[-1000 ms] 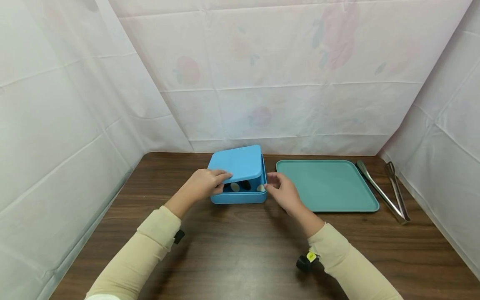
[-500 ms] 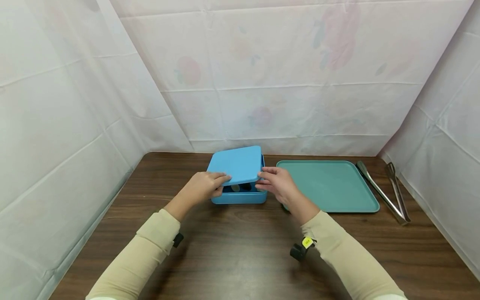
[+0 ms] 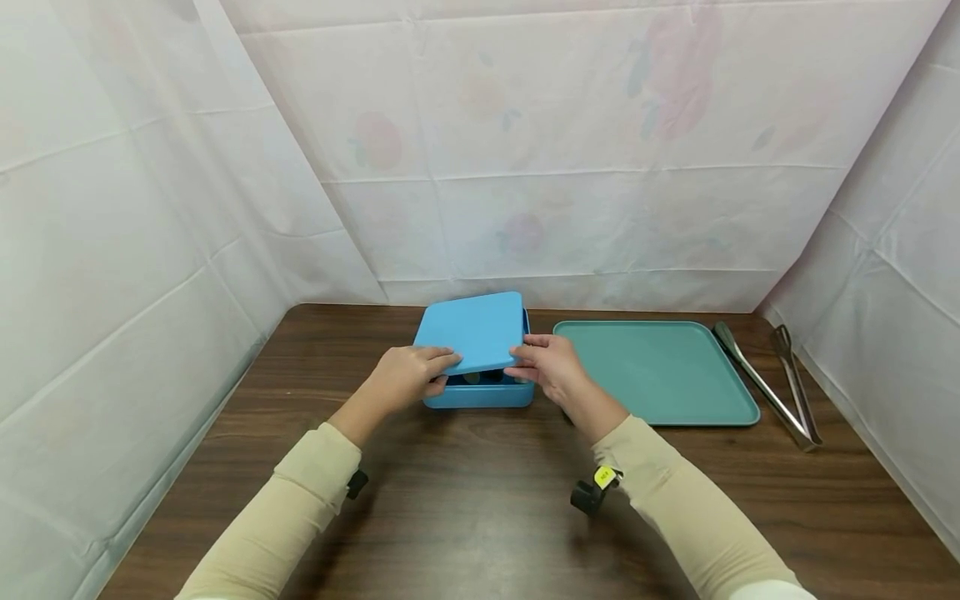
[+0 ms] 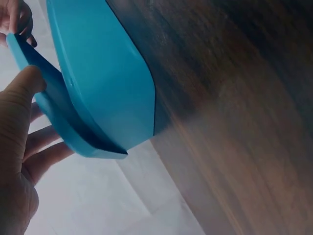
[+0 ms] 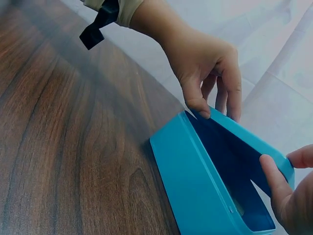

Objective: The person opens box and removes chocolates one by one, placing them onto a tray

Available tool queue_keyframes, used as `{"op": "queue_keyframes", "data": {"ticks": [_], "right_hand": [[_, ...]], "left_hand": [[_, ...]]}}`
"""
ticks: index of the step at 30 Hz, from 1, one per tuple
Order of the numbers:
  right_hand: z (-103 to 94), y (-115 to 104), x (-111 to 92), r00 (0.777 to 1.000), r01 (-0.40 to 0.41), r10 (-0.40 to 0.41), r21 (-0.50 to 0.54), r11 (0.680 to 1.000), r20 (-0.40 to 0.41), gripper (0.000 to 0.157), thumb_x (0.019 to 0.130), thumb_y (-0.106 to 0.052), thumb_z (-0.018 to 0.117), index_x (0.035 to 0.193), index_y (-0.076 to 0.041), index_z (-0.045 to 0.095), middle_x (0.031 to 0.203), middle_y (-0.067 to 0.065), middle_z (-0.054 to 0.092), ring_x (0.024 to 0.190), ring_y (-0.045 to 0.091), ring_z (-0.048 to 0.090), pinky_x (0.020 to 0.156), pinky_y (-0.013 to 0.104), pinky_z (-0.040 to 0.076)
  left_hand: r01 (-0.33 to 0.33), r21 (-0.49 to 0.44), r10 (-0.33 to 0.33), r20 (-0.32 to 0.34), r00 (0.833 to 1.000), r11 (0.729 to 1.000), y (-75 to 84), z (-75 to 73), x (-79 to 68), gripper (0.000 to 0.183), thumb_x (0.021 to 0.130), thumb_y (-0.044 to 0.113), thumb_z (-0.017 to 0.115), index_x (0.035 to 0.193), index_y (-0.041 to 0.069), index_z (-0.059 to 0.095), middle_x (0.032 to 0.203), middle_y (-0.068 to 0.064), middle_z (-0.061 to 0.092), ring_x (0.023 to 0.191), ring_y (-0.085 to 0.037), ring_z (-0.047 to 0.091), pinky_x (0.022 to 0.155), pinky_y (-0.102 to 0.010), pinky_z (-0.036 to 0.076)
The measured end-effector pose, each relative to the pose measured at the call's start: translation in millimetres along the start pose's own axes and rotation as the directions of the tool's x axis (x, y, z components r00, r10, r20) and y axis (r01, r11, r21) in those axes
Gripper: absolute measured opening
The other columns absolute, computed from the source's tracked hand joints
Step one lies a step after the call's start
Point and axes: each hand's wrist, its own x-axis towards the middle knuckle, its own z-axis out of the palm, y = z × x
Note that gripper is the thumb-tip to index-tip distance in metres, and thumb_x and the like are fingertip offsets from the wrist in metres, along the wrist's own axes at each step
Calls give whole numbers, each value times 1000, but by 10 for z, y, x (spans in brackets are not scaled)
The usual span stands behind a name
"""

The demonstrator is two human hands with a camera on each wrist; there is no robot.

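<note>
A blue lid [image 3: 476,329] lies tilted over a blue box [image 3: 480,397], its front edge raised above the rim. My left hand [image 3: 408,371] pinches the lid at its front left, thumb below and fingers on top. At the front right corner, my right hand [image 3: 551,365] grips the same lid between thumb and fingers. Both holds show in the right wrist view, where the left hand [image 5: 205,63] is beyond the right hand [image 5: 298,205]. Through the narrow gap, a pale rounded thing [image 3: 472,377] shows inside the box beside something dark; most of the contents are hidden.
Right of the box, a green tray [image 3: 660,375] lies on the dark wood table [image 3: 480,517]. Metal tongs [image 3: 768,396] rest spread beyond the tray's right edge. White cloth [image 3: 480,208] hangs at the back and along both sides.
My right hand has come from the box's right rim onto the lid's front right corner. The lid's front edge has come down, narrowing the gap. The left hand keeps its hold.
</note>
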Motion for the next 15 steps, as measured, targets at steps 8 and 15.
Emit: {"op": "queue_keyframes", "data": {"ticks": [8,15], "right_hand": [[23,25,-4,1000,6,-6,0,1000,-5,57,93,7,56,146,6,35,144,26,37,121,39,49,80,35,58],[41,-14,-9,1000,0,0,2,1000,-19,56,93,6,57,145,6,36,141,26,40,117,37,51,87,39,56]], "left_hand": [[474,-273,-486,29,874,837,67,-76,-140,33,82,23,79,109,4,74,110,-12,70,98,-28,66,80,-44,57],[774,-564,-841,236,486,289,21,-66,-213,34,93,22,67,119,-1,67,114,-17,65,99,-29,63,83,-42,57]]}}
